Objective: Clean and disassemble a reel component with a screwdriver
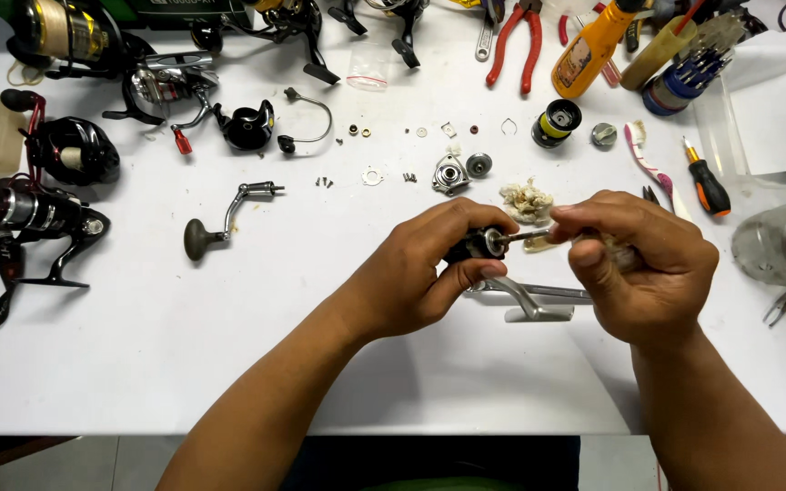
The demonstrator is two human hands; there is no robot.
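left hand [429,268] pinches reel part [482,244] (black); right hand [634,264] adjoining.

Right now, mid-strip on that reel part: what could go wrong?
1. The left hand pinches the small black reel part above the table; a slip could knock it into the loose screws and washers.
2. The right hand works a thin metal shaft into it; skewed, it might bind.

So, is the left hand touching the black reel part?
Touching. The head view shows the left hand wrapped around the black reel part, thumb and fingers pressed on it.
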